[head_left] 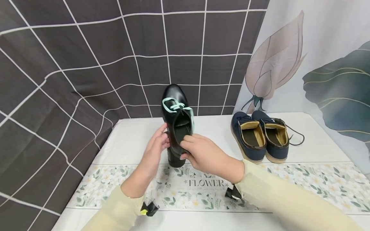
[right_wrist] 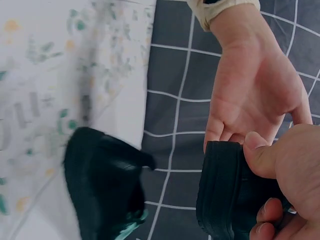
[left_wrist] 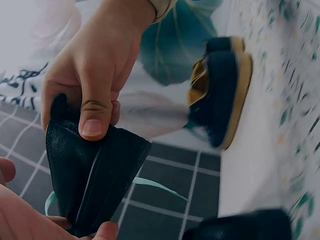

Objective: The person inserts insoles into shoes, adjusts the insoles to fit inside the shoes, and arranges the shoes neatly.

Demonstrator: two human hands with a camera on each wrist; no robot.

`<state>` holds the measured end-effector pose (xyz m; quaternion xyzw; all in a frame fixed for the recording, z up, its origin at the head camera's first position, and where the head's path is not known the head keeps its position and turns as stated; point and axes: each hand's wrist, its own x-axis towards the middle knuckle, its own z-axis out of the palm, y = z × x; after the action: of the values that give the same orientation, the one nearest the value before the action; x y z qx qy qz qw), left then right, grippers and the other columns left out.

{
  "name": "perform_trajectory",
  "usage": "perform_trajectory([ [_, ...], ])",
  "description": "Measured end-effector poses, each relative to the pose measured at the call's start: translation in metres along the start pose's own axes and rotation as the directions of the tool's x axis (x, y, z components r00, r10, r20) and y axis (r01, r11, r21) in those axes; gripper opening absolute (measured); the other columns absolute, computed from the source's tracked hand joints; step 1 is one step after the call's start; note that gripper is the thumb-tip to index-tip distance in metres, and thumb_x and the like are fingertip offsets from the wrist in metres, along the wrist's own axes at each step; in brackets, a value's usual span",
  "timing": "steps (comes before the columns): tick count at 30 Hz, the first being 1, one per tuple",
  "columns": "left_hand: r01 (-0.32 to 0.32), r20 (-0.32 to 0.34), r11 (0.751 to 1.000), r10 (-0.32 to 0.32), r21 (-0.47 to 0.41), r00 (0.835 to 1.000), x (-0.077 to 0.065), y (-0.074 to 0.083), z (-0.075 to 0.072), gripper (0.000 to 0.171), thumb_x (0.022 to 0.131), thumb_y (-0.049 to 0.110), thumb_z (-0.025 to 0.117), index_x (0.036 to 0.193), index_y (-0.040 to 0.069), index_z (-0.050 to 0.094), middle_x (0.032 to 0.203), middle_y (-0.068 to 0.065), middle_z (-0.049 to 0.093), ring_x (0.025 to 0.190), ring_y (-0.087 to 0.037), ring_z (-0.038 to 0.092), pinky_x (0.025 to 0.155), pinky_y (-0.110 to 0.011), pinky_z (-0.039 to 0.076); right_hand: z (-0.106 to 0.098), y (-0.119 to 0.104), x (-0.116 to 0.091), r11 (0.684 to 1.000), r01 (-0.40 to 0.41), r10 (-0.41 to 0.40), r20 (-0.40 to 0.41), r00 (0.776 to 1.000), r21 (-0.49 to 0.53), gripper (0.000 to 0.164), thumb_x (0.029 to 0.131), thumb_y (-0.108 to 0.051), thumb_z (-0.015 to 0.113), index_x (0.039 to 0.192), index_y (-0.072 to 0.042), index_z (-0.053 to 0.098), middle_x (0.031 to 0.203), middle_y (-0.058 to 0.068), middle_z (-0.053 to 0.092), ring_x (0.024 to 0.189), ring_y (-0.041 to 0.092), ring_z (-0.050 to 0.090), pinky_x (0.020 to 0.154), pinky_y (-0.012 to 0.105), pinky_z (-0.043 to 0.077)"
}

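A black leather shoe with mint-green laces (head_left: 173, 96) is held up at the middle, its toe pointing away from me. My right hand (head_left: 203, 154) pinches the heel rim, with the thumb on the outside (right_wrist: 260, 155). The left hand (head_left: 154, 144) is at the shoe's left side, fingertips touching it. Its palm faces the right wrist camera and its thumb stands apart from the shoe (left_wrist: 97, 170). A second black shoe (right_wrist: 105, 180) stands on the table below, mostly hidden by the held one in the head view.
A pair of navy shoes with tan linings (head_left: 252, 141) stands at the right of the table, one loose lace trailing. A white table cover with a floral band (head_left: 199, 199) lies beneath. A dark grid curtain (head_left: 185, 35) hangs behind and on the left.
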<state>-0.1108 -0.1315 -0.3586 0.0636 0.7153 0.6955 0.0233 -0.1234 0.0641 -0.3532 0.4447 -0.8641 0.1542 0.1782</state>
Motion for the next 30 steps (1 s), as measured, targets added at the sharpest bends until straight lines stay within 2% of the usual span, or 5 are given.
perform_trajectory([
  [7,-0.041,-0.086,0.999,0.039,-0.024,0.996,-0.008,0.017,-0.035,0.058,0.104,0.024,0.03,0.159,0.008,0.024,0.148,-0.017,0.04,0.112,-0.012,0.052,0.112,-0.04,0.031,0.008,-0.014,0.042,0.999,0.046,-0.046,-0.004,0.999,-0.01,0.018,0.089,-0.028,0.076,0.094,-0.015,0.065,0.089,-0.004,0.057,0.082,0.017,0.054,0.079,0.032,0.048],
  [12,-0.038,-0.177,0.999,0.03,-0.039,0.984,-0.016,0.024,-0.048,0.057,0.105,0.026,0.032,0.16,0.012,0.023,0.147,-0.014,0.036,0.118,-0.02,0.045,0.114,-0.044,0.023,0.016,-0.02,0.063,0.998,0.06,-0.06,-0.008,0.998,0.037,0.017,0.09,-0.029,0.075,0.094,-0.016,0.064,0.088,-0.004,0.056,0.083,0.017,0.055,0.079,0.03,0.048],
  [16,-0.034,-0.251,0.997,0.017,-0.062,0.968,-0.019,0.025,-0.056,0.057,0.104,0.024,0.032,0.159,0.012,0.025,0.142,-0.009,0.039,0.118,-0.02,0.043,0.112,-0.041,0.023,0.026,-0.022,0.073,0.996,0.062,-0.062,-0.001,0.998,0.071,0.018,0.091,-0.029,0.073,0.093,-0.015,0.063,0.087,-0.003,0.055,0.081,0.017,0.053,0.077,0.029,0.046],
  [21,0.015,-0.271,0.997,-0.035,-0.075,0.962,-0.017,0.018,-0.063,0.056,0.104,0.024,0.031,0.159,0.012,0.026,0.134,-0.004,0.042,0.114,-0.015,0.044,0.108,-0.035,0.026,0.044,-0.023,0.078,0.998,0.036,-0.039,0.045,0.998,0.06,0.02,0.092,-0.034,0.071,0.094,-0.016,0.063,0.089,-0.004,0.057,0.084,0.016,0.055,0.081,0.028,0.047],
  [30,0.14,-0.262,0.985,-0.162,-0.103,0.951,-0.003,-0.01,-0.082,0.057,0.105,0.026,0.028,0.159,0.007,0.024,0.14,-0.013,0.042,0.115,-0.016,0.045,0.1,-0.027,0.034,0.073,-0.034,0.082,0.999,-0.031,0.034,0.16,0.986,-0.023,0.026,0.094,-0.039,0.067,0.104,-0.016,0.063,0.096,-0.003,0.061,0.086,0.015,0.059,0.08,0.029,0.049],
])
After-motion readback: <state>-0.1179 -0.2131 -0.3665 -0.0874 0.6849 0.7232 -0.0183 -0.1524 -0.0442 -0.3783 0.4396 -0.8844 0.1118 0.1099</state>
